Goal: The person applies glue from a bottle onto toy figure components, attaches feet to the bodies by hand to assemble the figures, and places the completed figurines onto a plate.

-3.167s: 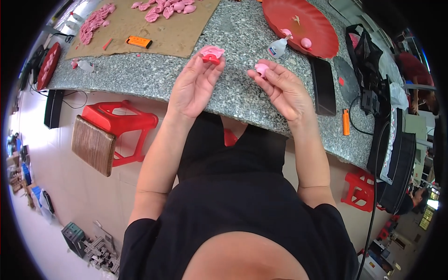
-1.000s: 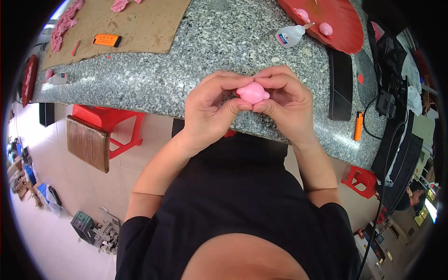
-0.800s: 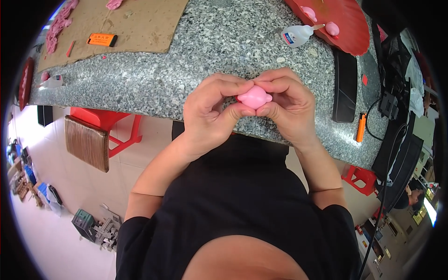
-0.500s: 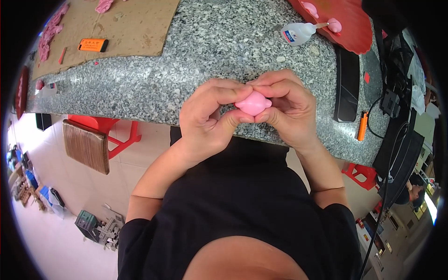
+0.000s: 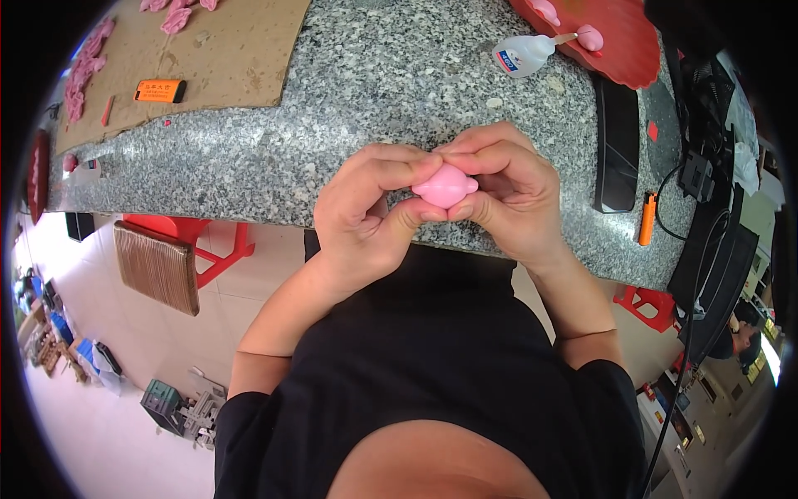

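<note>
A small, glossy pink lemon-shaped piece [image 5: 446, 188] is held up at the near edge of the speckled stone table, with a little nub at its right end. My left hand [image 5: 362, 204] pinches it from the left, thumb below and fingers above. From the right, my right hand [image 5: 517, 195] grips it the same way, and the fingertips of both hands nearly meet over its top. The material of the piece cannot be made out.
Brown cardboard [image 5: 233, 50] with crumpled pink scraps [image 5: 83, 71] and an orange box [image 5: 160, 91] lies far left. A white squeeze bottle [image 5: 525, 56] rests by a red tray [image 5: 623, 54] holding pink pieces. A black slab [image 5: 617, 150] and an orange-handled tool [image 5: 647, 220] lie right.
My hands and the pink piece keep the same hold and sit very slightly further left. The whole view has shifted a little.
</note>
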The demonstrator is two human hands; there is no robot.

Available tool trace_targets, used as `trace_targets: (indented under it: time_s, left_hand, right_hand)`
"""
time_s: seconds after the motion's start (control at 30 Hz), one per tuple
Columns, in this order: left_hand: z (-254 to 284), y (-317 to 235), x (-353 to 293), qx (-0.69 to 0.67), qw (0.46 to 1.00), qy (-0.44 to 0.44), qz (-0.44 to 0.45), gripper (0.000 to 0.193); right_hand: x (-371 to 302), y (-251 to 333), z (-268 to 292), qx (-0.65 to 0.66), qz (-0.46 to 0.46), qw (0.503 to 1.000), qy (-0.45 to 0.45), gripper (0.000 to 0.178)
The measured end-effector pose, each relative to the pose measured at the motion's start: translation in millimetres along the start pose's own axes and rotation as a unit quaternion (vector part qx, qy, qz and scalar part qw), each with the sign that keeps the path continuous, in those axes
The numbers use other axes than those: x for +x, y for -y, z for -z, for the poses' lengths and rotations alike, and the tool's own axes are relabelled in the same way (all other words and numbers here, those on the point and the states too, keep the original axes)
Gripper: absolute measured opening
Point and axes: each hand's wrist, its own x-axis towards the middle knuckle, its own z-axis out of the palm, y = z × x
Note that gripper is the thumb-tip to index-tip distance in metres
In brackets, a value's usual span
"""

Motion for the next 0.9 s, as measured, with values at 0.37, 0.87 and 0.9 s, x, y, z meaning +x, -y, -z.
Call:
trace_targets:
  time_s: [0.37, 0.87, 0.9]
  left_hand:
    - [-0.2, 1.7, -0.7, -0.013, 1.0, 0.001, -0.001, 0.029]
    - [-0.2, -2.7, -0.8, -0.05, 0.998, 0.002, 0.029, 0.027]
    - [-0.5, -4.3, 0.3, -0.081, 0.994, 0.014, 0.069, 0.025]
  right_hand:
    - [-0.1, -1.1, 0.4, -0.004, 0.012, 1.0, 0.005, 0.027]
    - [0.7, 1.3, 0.7, 0.0, -0.002, 1.0, -0.001, 0.025]
    - [0.3, 4.6, -0.8, 0.026, -0.027, 0.999, -0.008, 0.022]
